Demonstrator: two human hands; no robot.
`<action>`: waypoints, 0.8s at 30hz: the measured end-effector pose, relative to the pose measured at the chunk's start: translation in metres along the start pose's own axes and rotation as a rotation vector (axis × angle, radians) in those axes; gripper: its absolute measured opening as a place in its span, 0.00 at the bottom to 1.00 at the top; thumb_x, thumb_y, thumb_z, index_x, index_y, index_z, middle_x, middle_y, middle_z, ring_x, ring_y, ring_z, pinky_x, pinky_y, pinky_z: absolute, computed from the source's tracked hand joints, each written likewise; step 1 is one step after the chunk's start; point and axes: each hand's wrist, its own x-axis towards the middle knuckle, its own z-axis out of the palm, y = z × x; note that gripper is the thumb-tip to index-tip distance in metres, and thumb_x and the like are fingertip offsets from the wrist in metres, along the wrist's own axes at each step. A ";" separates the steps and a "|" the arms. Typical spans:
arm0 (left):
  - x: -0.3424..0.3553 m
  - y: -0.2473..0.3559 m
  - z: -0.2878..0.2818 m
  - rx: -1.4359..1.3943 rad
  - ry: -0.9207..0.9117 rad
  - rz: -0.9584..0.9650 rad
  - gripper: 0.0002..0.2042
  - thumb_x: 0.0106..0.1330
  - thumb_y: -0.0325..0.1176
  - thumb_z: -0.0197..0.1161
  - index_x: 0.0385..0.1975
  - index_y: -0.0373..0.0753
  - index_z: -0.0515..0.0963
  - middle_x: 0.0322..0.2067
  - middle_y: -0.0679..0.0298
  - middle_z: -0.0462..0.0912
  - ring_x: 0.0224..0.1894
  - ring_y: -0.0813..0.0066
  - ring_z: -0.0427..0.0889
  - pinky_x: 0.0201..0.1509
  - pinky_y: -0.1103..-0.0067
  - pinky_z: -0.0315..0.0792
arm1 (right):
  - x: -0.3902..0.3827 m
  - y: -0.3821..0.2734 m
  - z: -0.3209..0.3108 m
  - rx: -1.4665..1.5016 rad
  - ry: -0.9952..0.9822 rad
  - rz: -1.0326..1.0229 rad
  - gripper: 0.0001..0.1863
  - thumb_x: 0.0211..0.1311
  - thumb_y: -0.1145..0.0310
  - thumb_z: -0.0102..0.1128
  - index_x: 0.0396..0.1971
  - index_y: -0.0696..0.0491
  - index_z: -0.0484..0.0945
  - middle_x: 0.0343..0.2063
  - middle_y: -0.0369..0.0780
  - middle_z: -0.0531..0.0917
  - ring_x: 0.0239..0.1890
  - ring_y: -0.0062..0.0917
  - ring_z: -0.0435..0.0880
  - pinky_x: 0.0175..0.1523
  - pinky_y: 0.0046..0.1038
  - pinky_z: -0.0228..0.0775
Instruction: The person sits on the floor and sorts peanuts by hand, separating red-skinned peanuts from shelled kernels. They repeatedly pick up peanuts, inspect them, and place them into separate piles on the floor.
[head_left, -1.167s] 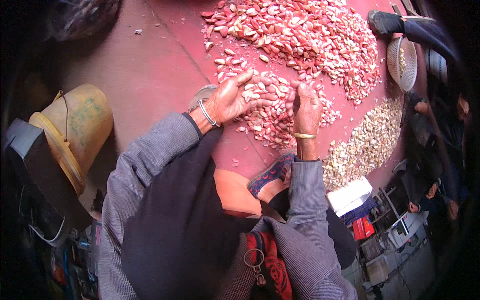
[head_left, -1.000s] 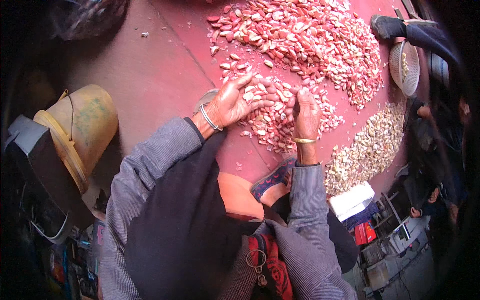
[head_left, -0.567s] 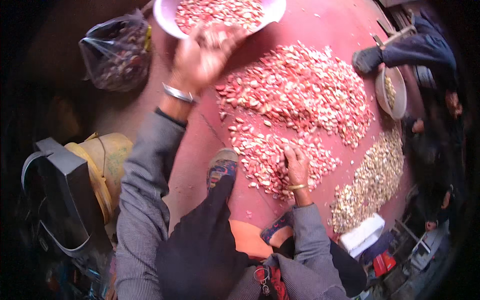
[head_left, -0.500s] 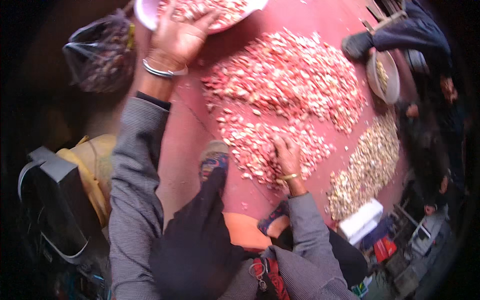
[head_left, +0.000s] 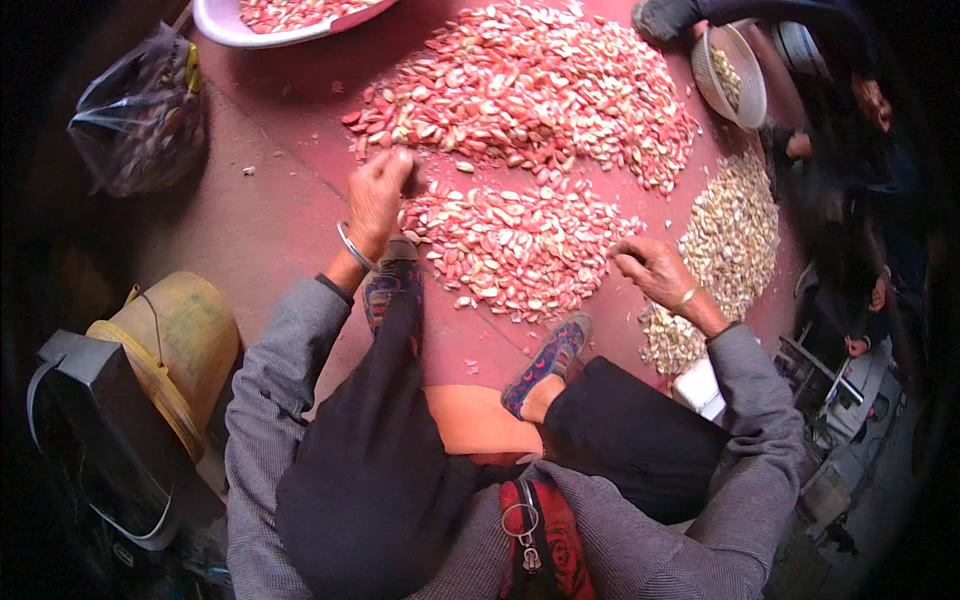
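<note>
My left hand (head_left: 385,190) has curled fingers at the left of the smaller heap of pink-red clove-like pieces (head_left: 515,250); what it holds, if anything, is hidden. My right hand (head_left: 650,265) is at that heap's right side, fingers bent but apart, holding nothing visible. A bigger heap of similar pieces (head_left: 540,90) lies just beyond, and a pale, off-white pile (head_left: 735,230) spreads to the right. A lilac basin (head_left: 250,34) of red pieces stands at the top left. My two patterned shoes (head_left: 535,375) are on the red floor (head_left: 290,210) below the smaller heap.
A filled plastic bag (head_left: 140,120), a yellow bucket (head_left: 185,330) and a dark box (head_left: 100,410) line the left. A white colander (head_left: 750,75) and a white box (head_left: 700,400) are on the right. Other people's hands (head_left: 870,105) and dark-clothed legs are along the right edge.
My left hand, earlier cupping pieces and then raised over the basin, has come down beside the smaller heap and curled. My right hand has moved from inside that heap to its right side.
</note>
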 end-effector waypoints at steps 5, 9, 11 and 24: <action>-0.063 -0.044 0.004 0.353 -0.394 -0.012 0.16 0.72 0.40 0.59 0.30 0.31 0.78 0.18 0.62 0.73 0.24 0.78 0.72 0.30 0.73 0.69 | -0.033 0.016 -0.010 0.063 -0.055 0.121 0.10 0.68 0.67 0.56 0.39 0.58 0.81 0.26 0.44 0.83 0.29 0.32 0.83 0.36 0.35 0.73; -0.072 -0.036 0.005 0.377 -0.706 -0.256 0.17 0.71 0.42 0.60 0.29 0.32 0.80 0.19 0.62 0.76 0.23 0.78 0.76 0.29 0.73 0.71 | 0.009 0.029 0.035 0.043 0.107 -0.202 0.10 0.68 0.69 0.56 0.42 0.58 0.80 0.31 0.45 0.82 0.35 0.37 0.83 0.42 0.37 0.74; -0.066 -0.016 0.006 0.540 -0.650 -0.192 0.17 0.71 0.42 0.60 0.29 0.33 0.81 0.20 0.61 0.79 0.24 0.76 0.79 0.29 0.72 0.72 | 0.042 0.032 0.053 -0.029 0.213 -0.311 0.11 0.68 0.70 0.57 0.45 0.58 0.80 0.37 0.46 0.81 0.40 0.38 0.82 0.45 0.37 0.74; -0.096 0.033 0.088 0.592 -1.062 -0.160 0.12 0.68 0.36 0.57 0.33 0.31 0.79 0.25 0.51 0.80 0.29 0.57 0.80 0.37 0.65 0.74 | 0.091 0.053 0.104 -0.252 0.597 -0.423 0.16 0.65 0.63 0.60 0.51 0.50 0.79 0.54 0.37 0.77 0.59 0.33 0.73 0.63 0.40 0.62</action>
